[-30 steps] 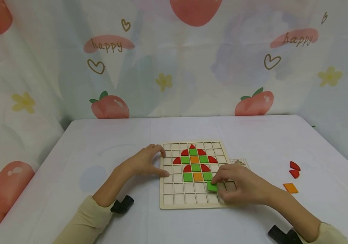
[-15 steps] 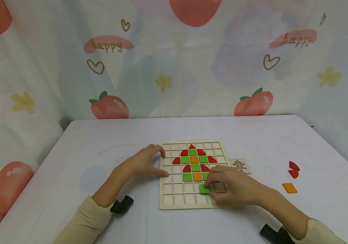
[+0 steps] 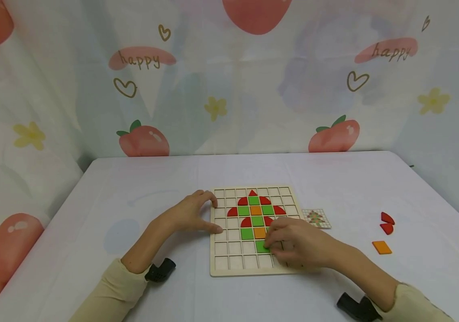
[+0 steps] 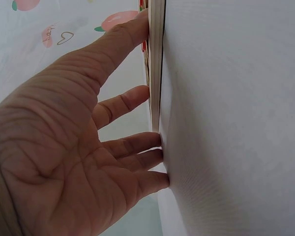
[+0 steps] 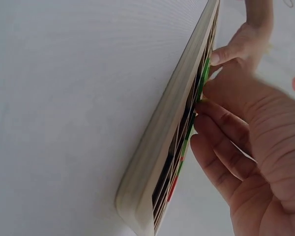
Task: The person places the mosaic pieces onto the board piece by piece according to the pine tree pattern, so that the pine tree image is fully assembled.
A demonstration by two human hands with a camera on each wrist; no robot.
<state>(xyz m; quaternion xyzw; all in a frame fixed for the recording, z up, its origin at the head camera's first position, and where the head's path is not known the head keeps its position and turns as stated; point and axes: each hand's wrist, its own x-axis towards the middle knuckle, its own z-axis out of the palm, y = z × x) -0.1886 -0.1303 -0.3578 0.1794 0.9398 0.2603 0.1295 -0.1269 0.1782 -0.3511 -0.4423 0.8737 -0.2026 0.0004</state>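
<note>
A wooden grid board lies on the table, with a tree-like pattern of red, green and orange pieces in its cells. My left hand steadies the board's left edge, its thumb and fingertips touching the side and rim. My right hand is over the board's lower right part. Its thumb and fingers pinch the right side of a green square tile, which lies at a cell just below an orange square. Part of that tile and the cells to its right are hidden by the hand.
Beside the board's right edge lies a small pattern card showing a tree on a grid. Farther right on the white tablecloth are two red quarter-round pieces and an orange square tile. A printed curtain hangs behind the table.
My right hand has carried the green tile left across the board's lower rows to the cell under the orange square, uncovering the pattern card. My left hand has stayed at the board's edge.
</note>
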